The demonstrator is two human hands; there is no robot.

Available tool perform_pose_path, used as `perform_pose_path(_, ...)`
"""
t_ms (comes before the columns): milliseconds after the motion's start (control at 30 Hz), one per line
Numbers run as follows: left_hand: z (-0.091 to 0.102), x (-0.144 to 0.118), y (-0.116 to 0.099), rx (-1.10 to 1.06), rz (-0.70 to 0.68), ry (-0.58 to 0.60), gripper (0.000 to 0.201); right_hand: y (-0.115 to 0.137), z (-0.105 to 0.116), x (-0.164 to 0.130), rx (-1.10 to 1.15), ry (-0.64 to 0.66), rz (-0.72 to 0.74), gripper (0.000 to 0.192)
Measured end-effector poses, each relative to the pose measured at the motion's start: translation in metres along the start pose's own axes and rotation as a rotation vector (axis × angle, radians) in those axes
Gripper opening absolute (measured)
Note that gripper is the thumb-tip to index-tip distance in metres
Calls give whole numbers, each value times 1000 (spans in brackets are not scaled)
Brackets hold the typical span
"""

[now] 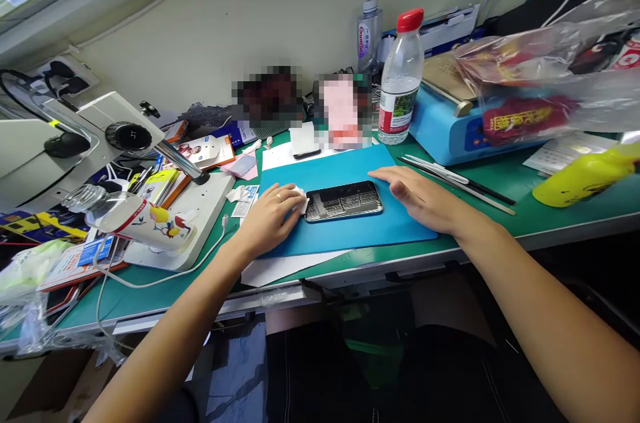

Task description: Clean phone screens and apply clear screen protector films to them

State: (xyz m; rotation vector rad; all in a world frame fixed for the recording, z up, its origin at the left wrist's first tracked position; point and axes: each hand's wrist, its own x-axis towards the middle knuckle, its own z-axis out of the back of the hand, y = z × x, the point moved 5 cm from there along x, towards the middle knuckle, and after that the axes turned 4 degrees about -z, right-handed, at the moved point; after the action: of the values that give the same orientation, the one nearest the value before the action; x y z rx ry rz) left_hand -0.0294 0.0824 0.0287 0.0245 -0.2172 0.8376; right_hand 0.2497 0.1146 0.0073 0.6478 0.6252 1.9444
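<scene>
A dark phone [344,200] lies flat on a blue mat [350,233] in the middle of the green bench. My left hand [270,216] rests at the phone's left end and pinches a small white wipe [301,198] against it. My right hand [417,191] lies flat on the mat just right of the phone, fingers together, holding nothing.
A microscope [95,136] and its white base [193,216] stand at the left among papers and a tipped bottle [125,213]. A water bottle [400,80], a blue machine [453,120], thin tools [457,180] and a yellow bottle [585,173] crowd the right.
</scene>
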Motion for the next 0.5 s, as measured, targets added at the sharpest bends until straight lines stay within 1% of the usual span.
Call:
perform_pose_path(67,2,8,11,-20,-27,-8,26,1,0,1,-5,-7,2,92)
perform_pose_path(167,3,20,27,-14,-9,-23,25,1,0,2,-23,-15,5,93)
perform_pose_path(233,2,24,34,-37,6,-41,24,-1,0,3,-42,-17,2,92)
perform_pose_path(333,-1,21,38,-114,18,-56,20,-6,-1,2,-88,-3,-14,88)
perform_pose_path(433,-1,15,37,-216,7,-65,11,-10,1,4,-133,-9,-2,84)
perform_pose_path(467,-1,13,37,-247,2,-69,12,-10,3,5,-145,-13,1,83)
perform_pose_path(500,-1,12,37,-275,-5,-70,19,-8,4,7,-159,-18,2,81)
